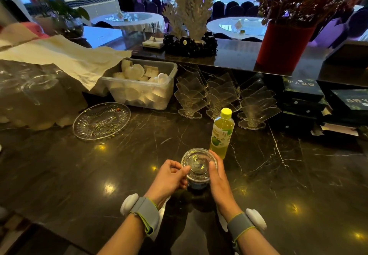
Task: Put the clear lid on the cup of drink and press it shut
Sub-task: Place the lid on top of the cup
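On the dark marble counter (258,185), near its front edge, a clear cup (198,181) of dark drink stands upright with the clear lid (198,160) lying on its rim; whether the lid is fully seated cannot be told. The left hand (169,177) pinches the lid's left edge between thumb and fingers. The right hand (218,173) wraps the cup's right side, fingers curled against lid and wall. Just behind the cup stands a bottle (222,133) of green drink, capped. Farther back: a glass plate (101,120), a plastic bin (147,87), and clear stands (225,97).
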A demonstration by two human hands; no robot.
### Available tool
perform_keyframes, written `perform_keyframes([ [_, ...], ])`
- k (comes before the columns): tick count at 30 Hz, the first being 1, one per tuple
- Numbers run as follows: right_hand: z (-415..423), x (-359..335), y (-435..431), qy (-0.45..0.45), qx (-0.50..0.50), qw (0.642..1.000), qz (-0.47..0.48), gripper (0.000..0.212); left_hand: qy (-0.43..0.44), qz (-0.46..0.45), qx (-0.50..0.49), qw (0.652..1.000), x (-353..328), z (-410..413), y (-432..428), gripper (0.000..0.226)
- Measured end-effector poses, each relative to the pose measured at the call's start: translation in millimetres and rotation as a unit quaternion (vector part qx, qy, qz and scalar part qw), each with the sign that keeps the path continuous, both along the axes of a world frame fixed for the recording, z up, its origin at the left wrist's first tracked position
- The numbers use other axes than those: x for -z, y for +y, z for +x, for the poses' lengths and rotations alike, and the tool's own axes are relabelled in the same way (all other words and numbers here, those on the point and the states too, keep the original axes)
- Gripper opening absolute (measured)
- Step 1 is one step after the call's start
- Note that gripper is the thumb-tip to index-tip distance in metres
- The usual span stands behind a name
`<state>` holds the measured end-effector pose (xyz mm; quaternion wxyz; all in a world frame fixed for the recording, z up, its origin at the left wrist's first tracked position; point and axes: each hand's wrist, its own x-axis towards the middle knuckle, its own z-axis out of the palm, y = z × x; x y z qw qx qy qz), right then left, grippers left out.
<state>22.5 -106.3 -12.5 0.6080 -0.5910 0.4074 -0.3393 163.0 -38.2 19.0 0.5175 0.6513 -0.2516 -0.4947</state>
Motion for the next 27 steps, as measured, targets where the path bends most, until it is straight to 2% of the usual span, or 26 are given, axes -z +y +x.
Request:
perform_keyframes([
  [3, 4, -4, -5, -0.002, 0.029, 0.999, 0.025, 0.025, -0.009, 0.001, 0.004, 1.000, 0, 1, -1, 0.024],
  [11, 12, -4, -11, -0.011, 0.072, 0.996, 0.052, 0.028, -0.013, 0.004, 0.001, 1.000, 2, 1, -3, 0.026],
  [14, 14, -5, -10, -0.007, 0.076, 0.996, 0.044, 0.028, -0.029, 0.027, 0.040, 0.998, -6, 7, -8, 0.028],
  [17, 13, -5, -9, -0.007, 0.081, 0.996, 0.031, 0.029, -0.098, 0.041, 0.086, 0.991, -16, 13, -22, 0.028],
  [22, 12, -5, -9, -0.013, 0.072, 0.997, 0.026, 0.037, -0.263, 0.006, 0.079, 0.961, -26, 12, -51, 0.023],
  [27, 11, -4, -9, -0.014, 0.072, 0.997, 0.025, 0.037, -0.323, -0.029, 0.098, 0.941, -21, 3, -67, 0.012],
])
